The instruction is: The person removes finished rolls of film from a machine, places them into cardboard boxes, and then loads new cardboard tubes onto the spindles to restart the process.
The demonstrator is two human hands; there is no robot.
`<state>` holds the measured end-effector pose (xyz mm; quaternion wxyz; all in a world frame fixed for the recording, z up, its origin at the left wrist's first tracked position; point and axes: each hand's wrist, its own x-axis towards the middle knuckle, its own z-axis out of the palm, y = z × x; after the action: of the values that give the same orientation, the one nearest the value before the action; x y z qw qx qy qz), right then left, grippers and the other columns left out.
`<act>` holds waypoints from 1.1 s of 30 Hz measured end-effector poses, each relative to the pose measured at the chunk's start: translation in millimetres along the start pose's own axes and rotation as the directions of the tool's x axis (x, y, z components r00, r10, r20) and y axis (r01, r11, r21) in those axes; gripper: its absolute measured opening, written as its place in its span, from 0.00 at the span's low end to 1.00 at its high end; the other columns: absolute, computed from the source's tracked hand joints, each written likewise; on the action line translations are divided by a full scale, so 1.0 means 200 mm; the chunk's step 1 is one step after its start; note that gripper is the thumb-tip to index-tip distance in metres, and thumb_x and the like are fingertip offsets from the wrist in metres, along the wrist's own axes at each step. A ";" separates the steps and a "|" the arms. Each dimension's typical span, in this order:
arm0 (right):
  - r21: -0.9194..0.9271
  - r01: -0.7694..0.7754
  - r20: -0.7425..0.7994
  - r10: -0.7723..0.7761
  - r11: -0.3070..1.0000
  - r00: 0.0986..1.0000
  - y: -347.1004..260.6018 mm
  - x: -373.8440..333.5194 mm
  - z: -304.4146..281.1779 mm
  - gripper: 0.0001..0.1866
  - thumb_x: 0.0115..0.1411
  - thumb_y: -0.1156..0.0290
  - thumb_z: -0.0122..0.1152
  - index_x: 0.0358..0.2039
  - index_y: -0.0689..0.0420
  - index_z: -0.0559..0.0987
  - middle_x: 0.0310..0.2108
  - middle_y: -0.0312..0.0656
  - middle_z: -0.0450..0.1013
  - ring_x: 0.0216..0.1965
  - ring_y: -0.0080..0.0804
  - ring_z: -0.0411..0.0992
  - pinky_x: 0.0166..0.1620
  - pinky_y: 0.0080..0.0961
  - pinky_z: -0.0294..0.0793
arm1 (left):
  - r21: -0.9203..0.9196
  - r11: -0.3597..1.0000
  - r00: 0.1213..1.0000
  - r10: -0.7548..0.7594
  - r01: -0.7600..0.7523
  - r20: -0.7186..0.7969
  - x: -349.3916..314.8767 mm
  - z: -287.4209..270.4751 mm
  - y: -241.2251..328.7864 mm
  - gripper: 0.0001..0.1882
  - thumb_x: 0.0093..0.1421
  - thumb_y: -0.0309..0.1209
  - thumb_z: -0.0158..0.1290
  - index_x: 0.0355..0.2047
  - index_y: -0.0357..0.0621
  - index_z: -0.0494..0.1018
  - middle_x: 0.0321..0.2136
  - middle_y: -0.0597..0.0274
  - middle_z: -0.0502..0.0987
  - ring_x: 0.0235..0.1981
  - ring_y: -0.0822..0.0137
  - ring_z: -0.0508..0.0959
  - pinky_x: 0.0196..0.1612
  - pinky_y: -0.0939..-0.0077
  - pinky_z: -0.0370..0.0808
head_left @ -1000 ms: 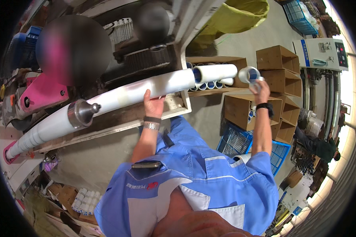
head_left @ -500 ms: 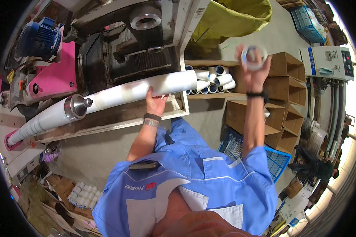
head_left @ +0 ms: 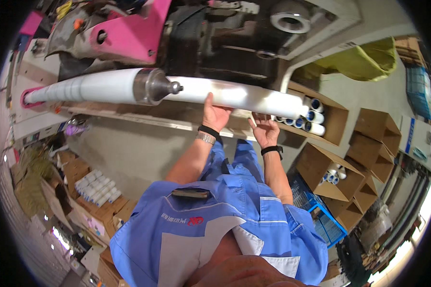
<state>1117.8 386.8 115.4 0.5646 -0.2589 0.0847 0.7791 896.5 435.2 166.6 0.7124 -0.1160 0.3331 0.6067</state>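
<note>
A long white roll (head_left: 254,97) lies across the front of the machine. My left hand (head_left: 216,116) is closed round its near underside, thumb up against the front face and fingers partly hidden beneath. Farther right, my right hand (head_left: 266,132) is palm up just below the roll's lower edge, fingers stretched and thumb apart. Its fingertips reach the roll's underside; whether they bear on it I cannot tell. Left of my hands, a white tapered roller (head_left: 96,86) ends in a steel cap (head_left: 151,86) with a rounded tip, overlapping the long roll in view.
Short white rolls with blue cores (head_left: 316,116) fill a cardboard box (head_left: 336,125) beside the roll's right end. More cardboard boxes (head_left: 376,124) and a blue crate (head_left: 326,225) stand to the right. A pink machine bracket (head_left: 129,36) and steel ring (head_left: 290,22) lie beyond.
My right hand has come from the far right to beneath the long roll; the white ring it held no longer shows in it. My left hand stays on the roll. The view has shifted.
</note>
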 end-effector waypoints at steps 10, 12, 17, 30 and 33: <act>0.307 0.233 -0.005 -0.243 0.923 0.970 0.26 0.23 0.34 0.32 0.34 0.68 0.76 0.46 0.52 0.81 0.52 0.38 0.76 0.55 0.39 0.70 0.66 0.45 0.62 | 0.203 0.827 0.844 0.536 -0.524 -0.007 0.06 -0.49 1.31 0.23 0.63 0.47 0.52 0.53 0.46 0.72 0.51 0.60 0.77 0.54 0.59 0.74 0.60 0.59 0.68; 0.330 0.292 -0.040 -0.296 0.898 0.954 0.18 0.20 0.37 0.31 0.35 0.67 0.76 0.45 0.52 0.80 0.49 0.37 0.76 0.54 0.39 0.71 0.66 0.44 0.62 | 0.224 0.840 0.862 0.507 -0.494 -0.002 0.10 -0.52 1.26 0.24 0.63 0.47 0.53 0.53 0.46 0.72 0.52 0.60 0.76 0.55 0.59 0.74 0.61 0.58 0.67; 0.202 0.510 -0.222 -0.468 0.836 0.856 -0.21 0.05 0.31 0.33 0.40 0.62 0.73 0.51 0.52 0.76 0.50 0.39 0.75 0.54 0.42 0.70 0.64 0.49 0.64 | 0.155 0.945 0.954 0.297 -0.288 -0.033 0.03 -0.24 0.77 0.30 0.61 0.53 0.56 0.56 0.47 0.71 0.54 0.63 0.76 0.56 0.60 0.73 0.64 0.56 0.65; -0.276 0.588 -0.532 -0.631 0.760 0.565 -0.86 -0.37 0.03 0.27 0.65 0.56 0.53 0.58 0.60 0.68 0.54 0.46 0.72 0.56 0.46 0.70 0.60 0.46 0.70 | 0.472 0.742 0.833 -0.552 0.477 0.026 -0.27 -0.16 -0.15 0.28 0.68 0.45 0.42 0.60 0.35 0.64 0.54 0.52 0.74 0.55 0.57 0.74 0.54 0.54 0.73; -0.125 0.355 -0.632 -0.350 0.926 0.692 -0.39 -0.25 -0.20 0.25 0.64 0.58 0.56 0.56 0.58 0.70 0.52 0.44 0.72 0.54 0.43 0.70 0.60 0.42 0.68 | 0.686 0.482 0.755 -0.638 0.545 -0.151 -0.39 -0.25 -0.17 0.31 0.70 0.47 0.39 0.64 0.36 0.60 0.55 0.50 0.73 0.53 0.56 0.75 0.48 0.55 0.77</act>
<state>1213.3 354.6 119.2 0.6407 -0.5192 0.2245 0.5192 908.1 336.8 169.3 0.8849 0.0901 0.4288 0.1580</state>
